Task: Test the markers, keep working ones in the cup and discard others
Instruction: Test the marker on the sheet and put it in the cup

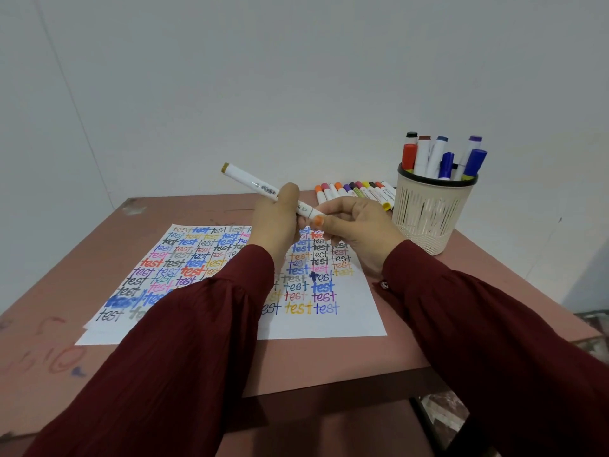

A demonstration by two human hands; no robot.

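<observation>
Maroon sleeves (197, 341) reach over pink table (329, 361); left hand (275, 222) curls round barrel of white marker (253, 184), right hand (356, 232) pinches its near end. Marker tilts above paper (329, 324) filled with "test" words at surface centre. Near far right corner stands cup (428, 212) holding markers, row of markers (356, 191) just beside it along far edge.

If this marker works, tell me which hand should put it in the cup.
Right, likely. The right hand pinches the near end of the marker and sits close to the cup; the left hand grips the barrel farther from it and would have to cross over.
</observation>
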